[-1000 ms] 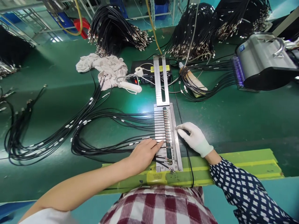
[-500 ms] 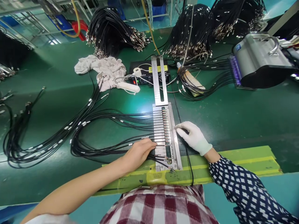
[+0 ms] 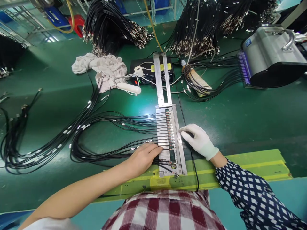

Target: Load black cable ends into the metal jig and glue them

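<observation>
A slotted metal fixture [image 3: 178, 153] lies lengthwise before me on the green bench, with several black cables [image 3: 134, 123] seated in its grooves from the left. My bare left hand [image 3: 142, 156] lies over the cables at the fixture's left edge, fingers together and pressing a cable toward a slot. My gloved right hand [image 3: 199, 140] rests at the fixture's right edge, its fingers pinched on a thin black tool or wire that I cannot make out.
A metal slide bar [image 3: 161, 80] extends beyond the fixture toward a black control box [image 3: 148, 72]. A crumpled cloth [image 3: 103, 68] lies at back left. Bundles of black cables [image 3: 110, 28] are piled along the back. A grey machine [image 3: 273, 59] stands at right.
My left hand's fingers slid slightly back and then forward along the cables at the fixture's left edge. My right hand has stayed by the right edge.
</observation>
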### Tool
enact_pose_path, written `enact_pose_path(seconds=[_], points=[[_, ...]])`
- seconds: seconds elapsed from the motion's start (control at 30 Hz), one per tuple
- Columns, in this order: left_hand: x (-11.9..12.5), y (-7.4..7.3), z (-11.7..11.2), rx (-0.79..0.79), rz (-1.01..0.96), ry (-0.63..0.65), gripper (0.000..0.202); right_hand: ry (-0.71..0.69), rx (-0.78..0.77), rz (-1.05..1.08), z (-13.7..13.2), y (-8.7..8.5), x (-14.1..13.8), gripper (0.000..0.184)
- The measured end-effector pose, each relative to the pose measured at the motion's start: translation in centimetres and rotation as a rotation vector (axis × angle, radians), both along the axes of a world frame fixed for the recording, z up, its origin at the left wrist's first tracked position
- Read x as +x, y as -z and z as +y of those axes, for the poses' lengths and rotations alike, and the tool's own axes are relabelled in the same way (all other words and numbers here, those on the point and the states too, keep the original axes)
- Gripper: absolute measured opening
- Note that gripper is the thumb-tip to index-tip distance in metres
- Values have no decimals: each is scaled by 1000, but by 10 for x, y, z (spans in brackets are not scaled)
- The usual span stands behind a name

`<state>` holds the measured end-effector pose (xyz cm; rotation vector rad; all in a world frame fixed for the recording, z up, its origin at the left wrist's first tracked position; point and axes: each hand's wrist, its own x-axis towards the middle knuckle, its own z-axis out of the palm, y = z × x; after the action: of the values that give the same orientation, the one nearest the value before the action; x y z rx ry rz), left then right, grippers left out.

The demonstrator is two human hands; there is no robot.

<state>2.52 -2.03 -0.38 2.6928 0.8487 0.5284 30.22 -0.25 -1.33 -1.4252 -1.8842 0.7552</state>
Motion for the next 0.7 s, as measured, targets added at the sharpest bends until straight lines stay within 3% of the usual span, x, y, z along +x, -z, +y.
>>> enact_pose_path(seconds=[0.1,0.27,0.37,0.57,0.7], points=[[0,2,-2,-14,-19,-28,26,-7,-3,-1,0,1,0,16],[3,4,1,-176,-62,-36,24,-8,-6,5,0,2,1,16],[2,3,-3,-120,-38,-32,23,-12,-1,7,0,1,0,16],[-4,-3,-16,130,210,-70,36,-10,-1,1,3,2,1,17],[6,-6,-7,75,201,-15,28,1,19,-25,0,3,1,16]])
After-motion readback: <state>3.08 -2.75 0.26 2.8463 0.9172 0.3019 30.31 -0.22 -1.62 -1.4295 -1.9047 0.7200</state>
